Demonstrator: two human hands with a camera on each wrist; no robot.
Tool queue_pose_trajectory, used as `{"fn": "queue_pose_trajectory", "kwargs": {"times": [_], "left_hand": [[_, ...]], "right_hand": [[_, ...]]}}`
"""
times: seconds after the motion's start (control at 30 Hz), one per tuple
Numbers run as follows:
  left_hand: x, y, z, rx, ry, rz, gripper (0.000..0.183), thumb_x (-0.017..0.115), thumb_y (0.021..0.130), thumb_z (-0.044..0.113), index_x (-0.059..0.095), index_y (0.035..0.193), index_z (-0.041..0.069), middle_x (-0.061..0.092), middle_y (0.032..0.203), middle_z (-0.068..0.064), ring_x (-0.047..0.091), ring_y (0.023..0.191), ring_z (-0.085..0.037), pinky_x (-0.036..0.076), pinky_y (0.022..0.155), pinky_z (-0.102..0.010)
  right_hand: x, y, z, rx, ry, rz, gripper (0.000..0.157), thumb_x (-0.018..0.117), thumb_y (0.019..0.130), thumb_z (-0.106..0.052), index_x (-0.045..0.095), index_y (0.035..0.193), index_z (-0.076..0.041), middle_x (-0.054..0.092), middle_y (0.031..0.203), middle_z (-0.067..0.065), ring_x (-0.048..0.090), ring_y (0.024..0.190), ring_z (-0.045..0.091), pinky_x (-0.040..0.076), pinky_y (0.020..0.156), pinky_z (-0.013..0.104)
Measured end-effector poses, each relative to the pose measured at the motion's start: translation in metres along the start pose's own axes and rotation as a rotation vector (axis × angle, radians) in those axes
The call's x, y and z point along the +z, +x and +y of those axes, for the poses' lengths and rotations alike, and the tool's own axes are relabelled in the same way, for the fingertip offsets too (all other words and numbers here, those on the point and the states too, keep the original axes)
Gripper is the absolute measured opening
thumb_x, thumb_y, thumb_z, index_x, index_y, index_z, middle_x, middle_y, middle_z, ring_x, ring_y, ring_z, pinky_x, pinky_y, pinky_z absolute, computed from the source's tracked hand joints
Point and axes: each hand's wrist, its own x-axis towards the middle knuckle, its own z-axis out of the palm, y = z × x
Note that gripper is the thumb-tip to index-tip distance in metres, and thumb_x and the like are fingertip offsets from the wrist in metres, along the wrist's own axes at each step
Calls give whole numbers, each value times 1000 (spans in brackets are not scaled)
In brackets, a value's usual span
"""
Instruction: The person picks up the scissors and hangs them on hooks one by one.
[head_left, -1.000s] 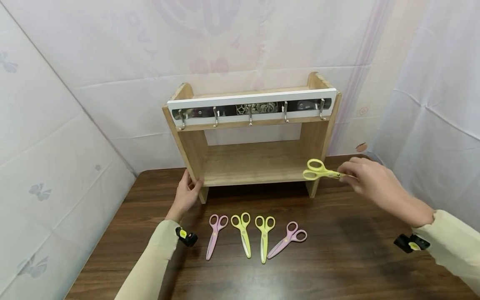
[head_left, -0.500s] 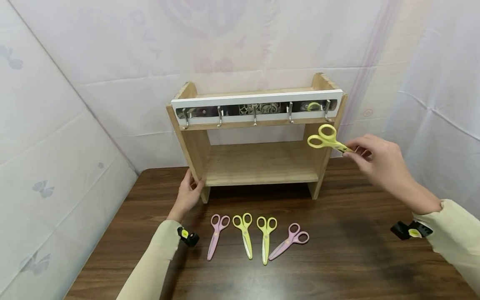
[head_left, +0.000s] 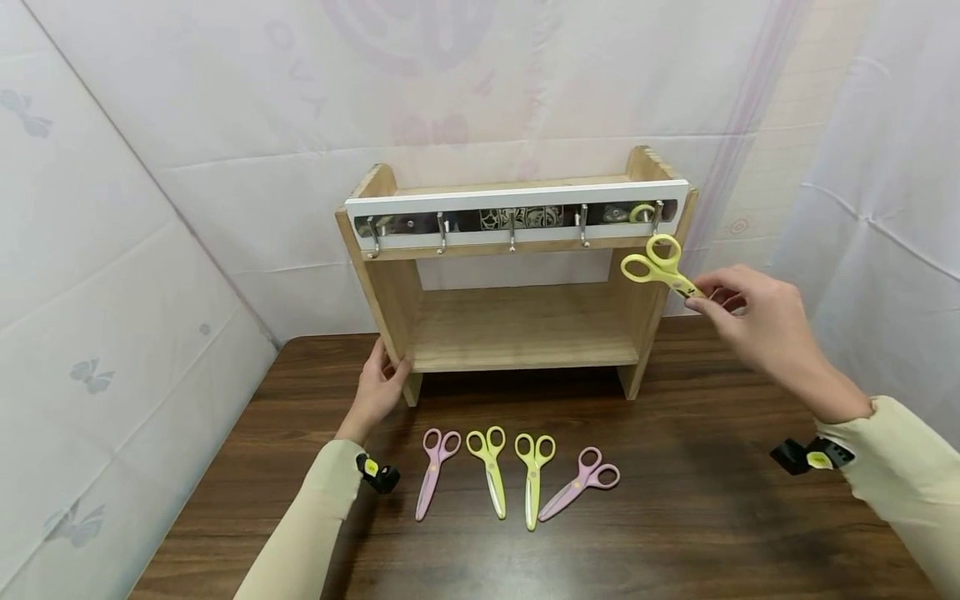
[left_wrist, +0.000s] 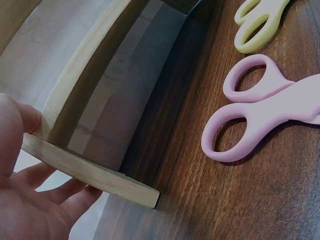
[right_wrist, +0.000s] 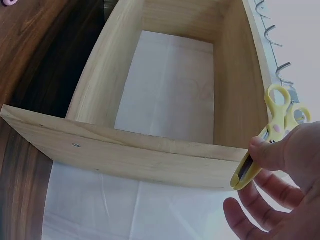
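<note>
My right hand pinches a yellow pair of scissors by its blades, handles up, just below the rightmost hook of the wooden rack. In the right wrist view the yellow scissors sit between my thumb and fingers beside the rack's right side panel. My left hand grips the rack's left side panel. On the table lie a pink pair, two yellow pairs and another pink pair.
The rack's hook rail carries several metal hooks, all bare. The dark wooden table is backed by white sheeting. Pink scissor handles lie close to my left hand.
My right hand has lifted the yellow scissors from beside the rack's lower shelf up to just under the rightmost hook. The left hand stays on the rack.
</note>
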Motion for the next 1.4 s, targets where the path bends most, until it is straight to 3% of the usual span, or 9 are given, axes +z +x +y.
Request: {"fn": "queue_pose_trajectory", "kwargs": {"times": [0.07,0.27,0.57,0.7,1.0,1.17,1.4], "left_hand": [[0,0,1,-5,-9,0,56,55,106,10,33,158,8,45,152,-28,49,135,-41,46,105,-58],[-1,-10,28,-8,-7,-18,56,54,105,4,32,156,-1,44,151,-32,48,136,-45,46,105,-59],[-1,-11,32,-18,1,-9,54,53,105,3,33,155,-1,44,151,-32,48,136,-45,45,106,-58],[-1,-9,29,-13,0,-13,55,53,105,4,32,156,-1,44,151,-33,48,135,-45,46,105,-58],[1,3,-8,6,4,12,56,54,107,12,32,158,7,46,152,-28,49,136,-41,45,106,-57],[1,2,-10,34,10,18,55,53,107,13,33,157,7,48,150,-28,51,134,-40,46,105,-58],[0,2,-10,20,2,13,56,55,107,14,33,158,11,46,152,-25,48,136,-39,45,107,-57]], "right_hand": [[1,-1,2,8,-2,-2,20,85,81,1,78,98,-5,75,86,7,50,72,-20,44,65,5],[4,-2,4,13,-3,-3,18,85,82,-1,78,98,-6,75,85,6,52,72,-18,45,64,6],[6,-2,5,21,6,-26,17,85,82,0,77,97,-5,73,83,7,56,70,-8,44,64,3],[8,-1,7,25,13,-28,17,84,83,-1,77,98,-6,74,85,8,56,70,-8,44,65,3],[17,-3,8,60,71,-35,15,82,86,-4,76,100,-4,75,87,10,53,72,-15,46,65,4],[23,-3,8,78,95,-35,15,81,88,-6,76,102,-4,75,88,11,53,74,-15,45,66,3],[32,-4,5,80,95,-20,14,79,90,-7,75,103,-2,75,87,11,52,74,-17,46,67,5]]}}
